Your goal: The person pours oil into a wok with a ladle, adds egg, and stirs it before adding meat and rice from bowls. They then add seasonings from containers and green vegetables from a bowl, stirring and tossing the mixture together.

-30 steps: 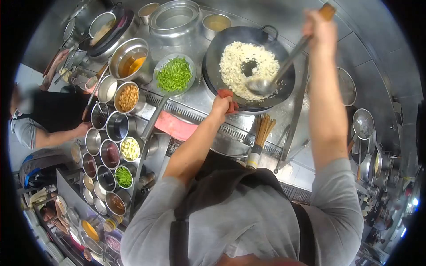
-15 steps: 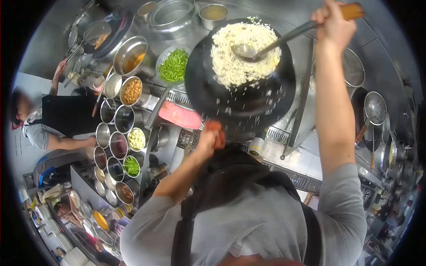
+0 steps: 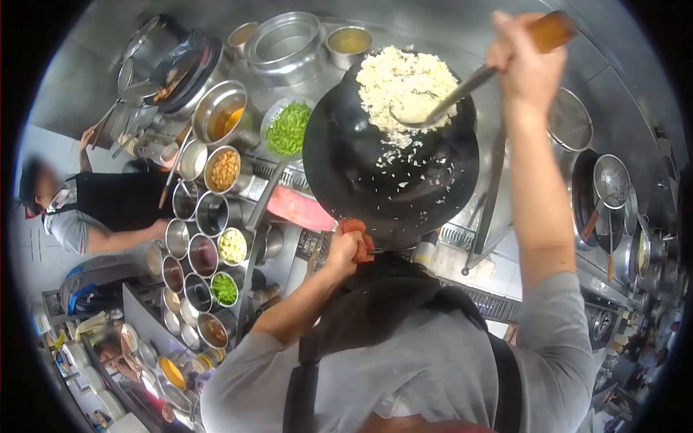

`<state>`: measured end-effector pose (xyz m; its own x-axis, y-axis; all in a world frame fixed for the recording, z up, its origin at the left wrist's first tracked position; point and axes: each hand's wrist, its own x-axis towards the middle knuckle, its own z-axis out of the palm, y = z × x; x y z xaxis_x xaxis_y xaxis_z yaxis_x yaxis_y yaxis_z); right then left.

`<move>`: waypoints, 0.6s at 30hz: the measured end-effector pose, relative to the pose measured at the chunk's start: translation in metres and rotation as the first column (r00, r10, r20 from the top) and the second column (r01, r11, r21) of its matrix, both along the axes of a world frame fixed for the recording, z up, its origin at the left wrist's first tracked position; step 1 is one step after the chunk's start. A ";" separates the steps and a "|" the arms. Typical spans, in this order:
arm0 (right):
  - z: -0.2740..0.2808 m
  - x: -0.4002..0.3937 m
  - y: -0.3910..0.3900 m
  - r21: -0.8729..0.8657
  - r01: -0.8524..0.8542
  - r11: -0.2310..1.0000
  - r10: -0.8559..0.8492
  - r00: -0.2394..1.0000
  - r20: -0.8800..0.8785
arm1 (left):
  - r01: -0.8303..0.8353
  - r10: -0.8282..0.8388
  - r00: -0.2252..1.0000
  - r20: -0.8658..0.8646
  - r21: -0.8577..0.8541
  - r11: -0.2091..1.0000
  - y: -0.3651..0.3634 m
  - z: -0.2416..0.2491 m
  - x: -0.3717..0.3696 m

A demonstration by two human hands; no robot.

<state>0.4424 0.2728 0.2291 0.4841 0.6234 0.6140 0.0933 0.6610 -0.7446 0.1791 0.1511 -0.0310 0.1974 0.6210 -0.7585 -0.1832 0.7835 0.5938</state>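
Observation:
A black wok (image 3: 339,166) fills the middle of the head view. Fried rice (image 3: 404,83) is heaped at its far side, with loose grains scattered over the bare metal nearer me. My right hand (image 3: 523,65), raised at the upper right, is closed round the handle of a ladle (image 3: 468,85). The ladle's bowl rests in the rice. At the wok's near edge, my left hand (image 3: 345,249) is closed on a folded reddish-brown cloth (image 3: 359,238). Whatever part of the wok lies under the cloth is hidden.
Left of the wok are a bowl of chopped greens (image 3: 289,128), a pink cloth (image 3: 302,209) and several metal ingredient pots (image 3: 224,169). A pot of yellowish liquid (image 3: 349,45) stands behind. Strainers (image 3: 612,180) sit at right. Another person (image 3: 108,209) works at far left.
The rice has gathered into a smaller heap at the wok's far side; grains that were airborne now lie on the metal. My right hand and the ladle have shifted slightly down and left.

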 end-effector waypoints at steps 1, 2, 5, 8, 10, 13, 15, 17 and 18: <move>0.008 0.003 -0.001 -0.043 -0.045 0.998 0.044 0.999 -0.026 | -0.017 0.015 0.994 0.104 0.015 1.000 0.003 0.020 -0.003; 0.012 0.002 0.002 -0.074 -0.090 0.993 0.086 0.995 -0.050 | -0.037 0.027 0.977 0.211 0.040 0.999 0.020 0.035 -0.003; -0.022 -0.019 0.025 -0.194 0.082 0.978 -0.103 0.990 -0.097 | -0.038 -0.014 0.962 0.274 0.182 0.982 0.086 0.028 0.037; -0.068 -0.020 0.035 -0.282 0.200 0.938 -0.227 0.971 -0.067 | -0.039 -0.027 0.971 0.237 0.270 0.962 0.111 -0.027 0.061; -0.079 -0.016 0.002 -0.199 0.236 0.951 -0.222 0.971 0.087 | 0.005 -0.049 0.983 0.179 0.239 0.971 0.077 -0.039 0.045; -0.108 0.004 -0.074 -0.030 0.220 0.975 -0.193 0.906 0.375 | 0.124 -0.142 0.986 0.092 0.175 0.977 0.064 -0.022 0.016; -0.138 0.004 -0.123 -0.139 0.219 0.966 -0.145 0.901 0.409 | 0.062 -0.086 0.987 0.138 0.169 0.984 0.078 -0.016 0.016; -0.194 0.008 -0.172 -0.406 0.271 0.873 -0.104 0.915 0.389 | -0.013 -0.043 0.969 0.242 0.229 0.973 0.120 -0.013 0.041; -0.212 0.007 -0.195 -0.533 0.261 0.805 -0.067 0.932 0.356 | 0.015 -0.090 0.966 0.242 0.297 0.955 0.141 -0.030 0.050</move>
